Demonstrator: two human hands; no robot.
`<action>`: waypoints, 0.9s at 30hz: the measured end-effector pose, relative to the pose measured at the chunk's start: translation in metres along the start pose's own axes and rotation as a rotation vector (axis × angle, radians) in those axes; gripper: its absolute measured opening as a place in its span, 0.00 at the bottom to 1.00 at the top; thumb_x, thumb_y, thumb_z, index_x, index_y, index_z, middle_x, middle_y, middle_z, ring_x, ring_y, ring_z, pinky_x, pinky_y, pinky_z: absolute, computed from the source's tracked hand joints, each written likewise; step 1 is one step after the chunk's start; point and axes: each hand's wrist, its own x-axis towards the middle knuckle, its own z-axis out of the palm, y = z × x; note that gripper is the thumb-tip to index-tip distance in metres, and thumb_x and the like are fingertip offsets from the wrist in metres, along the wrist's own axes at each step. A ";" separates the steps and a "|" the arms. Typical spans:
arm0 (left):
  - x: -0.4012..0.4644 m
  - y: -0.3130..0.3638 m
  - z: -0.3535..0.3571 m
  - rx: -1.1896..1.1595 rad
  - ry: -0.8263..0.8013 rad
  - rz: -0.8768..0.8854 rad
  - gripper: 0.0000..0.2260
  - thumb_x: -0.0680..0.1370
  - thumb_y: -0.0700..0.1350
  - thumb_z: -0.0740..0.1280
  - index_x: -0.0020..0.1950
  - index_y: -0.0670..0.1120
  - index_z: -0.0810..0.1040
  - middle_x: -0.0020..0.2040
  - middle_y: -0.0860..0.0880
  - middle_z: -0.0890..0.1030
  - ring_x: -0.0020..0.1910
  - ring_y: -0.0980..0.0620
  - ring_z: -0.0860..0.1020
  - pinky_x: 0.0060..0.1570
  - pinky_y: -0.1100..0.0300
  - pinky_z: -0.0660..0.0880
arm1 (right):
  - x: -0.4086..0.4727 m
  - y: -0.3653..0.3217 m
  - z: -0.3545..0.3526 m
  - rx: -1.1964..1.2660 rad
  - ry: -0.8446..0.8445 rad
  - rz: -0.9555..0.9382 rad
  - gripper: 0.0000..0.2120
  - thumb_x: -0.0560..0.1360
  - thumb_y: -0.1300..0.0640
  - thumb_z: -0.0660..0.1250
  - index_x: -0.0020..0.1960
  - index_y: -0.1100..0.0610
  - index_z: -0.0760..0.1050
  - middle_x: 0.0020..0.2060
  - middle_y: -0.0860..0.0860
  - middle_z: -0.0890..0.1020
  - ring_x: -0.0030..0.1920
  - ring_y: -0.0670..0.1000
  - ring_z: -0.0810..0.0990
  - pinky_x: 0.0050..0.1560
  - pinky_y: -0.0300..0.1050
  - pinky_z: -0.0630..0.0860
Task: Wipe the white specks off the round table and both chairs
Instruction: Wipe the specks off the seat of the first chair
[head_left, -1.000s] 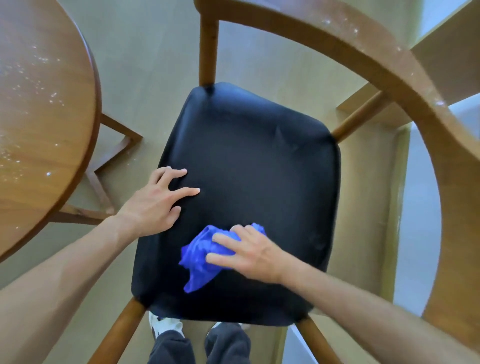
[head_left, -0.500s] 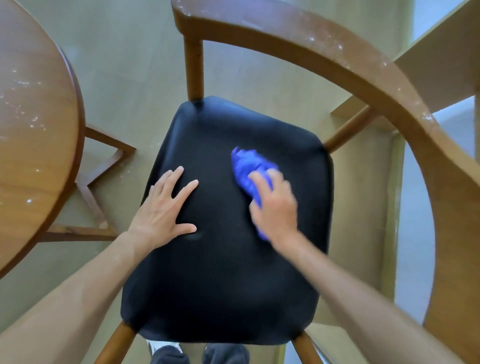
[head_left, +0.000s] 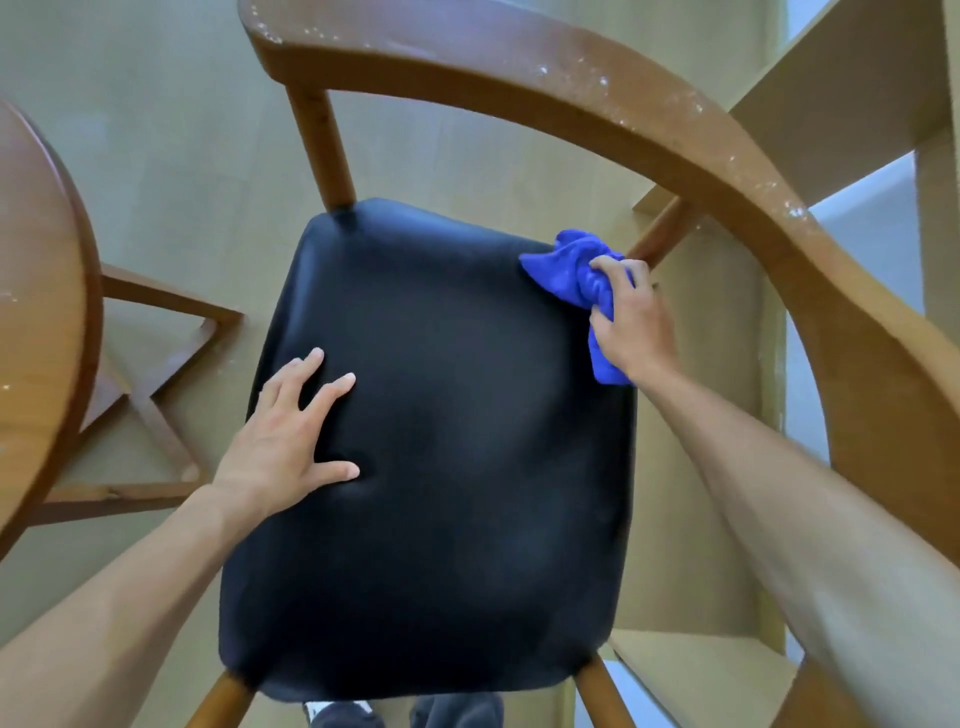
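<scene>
Left hand (head_left: 288, 441) spread flat on the near-left part of the black padded leather seat (head_left: 431, 467), fingers straight and splayed, thumb out to the side, likely there to brace the body and steady the chair while leaning over it. Right hand (head_left: 631, 327) curled round a bunched bright blue microfibre cloth (head_left: 576, 273), pinching it against the far-right corner of the seat, close beside the slanted wooden strut (head_left: 660, 234) that rises to the backrest. Cloth gathered into a wad, probably to give a firm pad for pushing specks off the edge rather than smearing them about. Seat surface dark and glossy, no specks to be made out on it, though soft focus makes that uncertain. White specks plainly scattered along the curved brown wooden backrest rail (head_left: 597, 98), so that part judged not yet wiped. Round brown wooden table (head_left: 36, 312) at the left, cut off by the frame edge, with a few pale flecks on its top. Second chair not in view. Underside of the cloth and the right fingertips hidden. Dark trouser legs and a shoe barely showing at the bottom edge
</scene>
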 end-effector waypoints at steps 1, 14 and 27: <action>0.000 0.000 0.000 -0.002 0.001 -0.005 0.44 0.66 0.56 0.77 0.76 0.55 0.58 0.79 0.51 0.46 0.77 0.50 0.44 0.68 0.46 0.64 | 0.004 -0.004 0.001 0.014 -0.001 0.101 0.25 0.71 0.63 0.65 0.67 0.52 0.70 0.62 0.55 0.72 0.49 0.64 0.75 0.48 0.58 0.76; -0.001 0.008 -0.005 0.038 -0.045 -0.030 0.44 0.67 0.56 0.77 0.77 0.53 0.57 0.79 0.48 0.44 0.77 0.47 0.43 0.74 0.44 0.56 | -0.255 -0.112 0.010 -0.073 -0.519 -1.233 0.20 0.77 0.64 0.52 0.57 0.42 0.70 0.56 0.47 0.70 0.40 0.53 0.62 0.41 0.46 0.67; 0.001 0.006 0.000 0.054 -0.050 -0.024 0.44 0.68 0.55 0.77 0.77 0.52 0.56 0.79 0.48 0.43 0.77 0.48 0.42 0.75 0.47 0.53 | -0.062 -0.016 0.006 0.014 -0.062 0.026 0.27 0.69 0.66 0.67 0.65 0.49 0.71 0.64 0.53 0.73 0.45 0.59 0.72 0.44 0.56 0.76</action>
